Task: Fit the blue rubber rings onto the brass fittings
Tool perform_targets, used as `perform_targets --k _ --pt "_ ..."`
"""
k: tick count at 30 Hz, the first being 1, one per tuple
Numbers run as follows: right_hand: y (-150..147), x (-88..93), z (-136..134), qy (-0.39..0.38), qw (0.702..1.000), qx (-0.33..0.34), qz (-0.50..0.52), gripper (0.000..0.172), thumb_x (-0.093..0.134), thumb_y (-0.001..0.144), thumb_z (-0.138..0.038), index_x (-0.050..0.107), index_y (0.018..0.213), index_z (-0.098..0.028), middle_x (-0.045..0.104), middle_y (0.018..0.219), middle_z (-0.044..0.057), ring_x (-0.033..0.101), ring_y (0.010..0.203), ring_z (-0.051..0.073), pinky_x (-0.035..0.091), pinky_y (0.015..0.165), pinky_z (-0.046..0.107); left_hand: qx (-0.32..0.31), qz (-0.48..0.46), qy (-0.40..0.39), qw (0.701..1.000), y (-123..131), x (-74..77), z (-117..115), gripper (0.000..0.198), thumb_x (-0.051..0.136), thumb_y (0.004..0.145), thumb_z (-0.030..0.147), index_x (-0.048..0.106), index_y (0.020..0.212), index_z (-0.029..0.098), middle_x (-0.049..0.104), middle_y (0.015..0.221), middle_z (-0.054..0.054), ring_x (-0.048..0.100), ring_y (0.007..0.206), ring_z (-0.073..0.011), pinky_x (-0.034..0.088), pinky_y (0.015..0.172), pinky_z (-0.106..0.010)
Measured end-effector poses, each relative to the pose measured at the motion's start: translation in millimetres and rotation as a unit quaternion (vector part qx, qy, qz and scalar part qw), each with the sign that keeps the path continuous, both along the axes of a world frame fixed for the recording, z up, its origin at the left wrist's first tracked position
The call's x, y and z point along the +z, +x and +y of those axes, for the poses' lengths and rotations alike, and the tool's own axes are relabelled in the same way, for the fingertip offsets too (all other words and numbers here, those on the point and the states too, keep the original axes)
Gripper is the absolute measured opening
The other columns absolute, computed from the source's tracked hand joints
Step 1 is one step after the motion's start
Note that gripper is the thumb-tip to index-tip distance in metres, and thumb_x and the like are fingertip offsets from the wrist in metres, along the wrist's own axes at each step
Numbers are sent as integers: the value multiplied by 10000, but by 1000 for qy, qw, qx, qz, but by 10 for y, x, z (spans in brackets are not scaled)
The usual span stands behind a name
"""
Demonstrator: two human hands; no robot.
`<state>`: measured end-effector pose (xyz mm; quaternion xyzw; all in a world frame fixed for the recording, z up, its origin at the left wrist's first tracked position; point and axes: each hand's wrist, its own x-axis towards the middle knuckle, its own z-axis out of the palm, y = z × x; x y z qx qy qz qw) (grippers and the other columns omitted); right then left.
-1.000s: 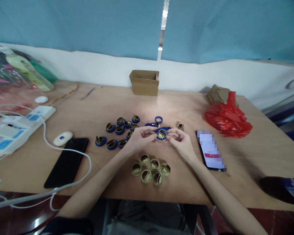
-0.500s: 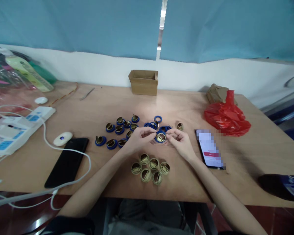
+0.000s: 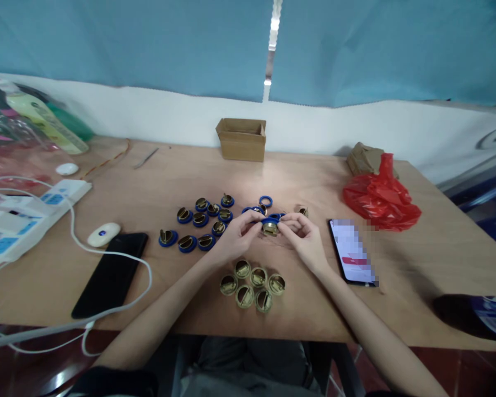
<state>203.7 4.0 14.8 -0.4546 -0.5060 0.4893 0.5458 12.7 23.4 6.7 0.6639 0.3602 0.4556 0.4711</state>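
Note:
Between them, my left hand (image 3: 242,234) and my right hand (image 3: 303,237) pinch a round brass-coloured fitting with a blue ring (image 3: 270,225); it is tilted, its metal side toward me. Loose blue rings (image 3: 265,202) lie just beyond my fingers, partly hidden. To the left, several brass fittings with blue rings (image 3: 200,219) are spread on the table. Nearer to me sits a cluster of several brass fittings without blue rings (image 3: 258,277). One more brass fitting (image 3: 303,211) shows behind my right hand, partly covered by it.
A small cardboard box (image 3: 242,146) stands against the wall. On the right are a lit phone (image 3: 351,253), a red plastic bag (image 3: 382,196) and a dark bottle (image 3: 473,315). A black phone (image 3: 111,275), white cables and a power strip (image 3: 33,218) occupy the left.
The held fitting has tipped, from showing its round open face to showing its side. Both hands stay in about the same place, still gripping it.

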Motion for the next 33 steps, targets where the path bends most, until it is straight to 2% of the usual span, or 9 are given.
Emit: perform_targets --k 5,9,13,18,22,26,30,33 --pt "1 -77 0 36 999 -3 -11 311 849 767 -421 670 931 -226 765 839 21 732 791 178 604 828 348 -10 -6 0 1000 27 46 -40 161 559 961 246 664 1063 178 714 1110 -88 670 1102 -215 530 1002 -379" --pt "6 -128 0 53 998 26 -8 336 851 774 -388 646 994 -238 799 1022 55 763 972 214 606 933 392 -45 -78 -22 996 49 42 -60 121 629 925 229 667 1029 180 727 1121 -88 693 1101 -213 560 976 -368" --pt "-3 -131 -10 67 997 30 -15 308 832 803 -351 637 1018 -248 798 1052 55 765 1000 215 612 944 395 -37 -106 -17 993 62 -1 -58 103 647 913 207 676 1009 184 728 1128 -93 699 1113 -214 567 989 -381" --pt "-39 -86 -33 95 996 0 -2 240 774 864 -362 634 1017 -242 795 1018 56 765 948 203 607 912 384 -12 -121 2 993 59 -17 -49 91 646 920 229 687 988 184 729 1127 -94 699 1119 -216 568 990 -396" --pt "-12 -65 -11 82 995 -54 -6 221 756 876 -399 626 930 -227 759 781 17 726 731 174 589 750 336 33 -93 9 995 49 27 -43 125 637 928 274 697 980 177 739 1081 -86 689 1081 -209 538 1011 -401" --pt "34 -54 24 70 996 -62 -12 281 739 881 -466 619 841 -215 697 656 -10 620 576 134 512 609 277 58 -79 -49 994 67 64 -55 197 639 925 363 682 886 175 736 950 -57 677 954 -195 536 913 -355" --pt "28 -13 17 72 996 -39 -22 353 695 901 -531 623 781 -207 692 671 4 605 580 130 507 611 276 74 -121 -116 983 100 67 -73 302 690 872 440 589 745 185 640 756 15 610 735 -136 511 722 -273" --pt "11 17 0 64 997 -29 -22 352 737 865 -530 622 774 -210 691 661 0 603 575 131 509 619 278 69 -124 -132 981 102 71 -74 337 718 839 454 548 724 187 647 765 17 618 746 -133 511 738 -273"
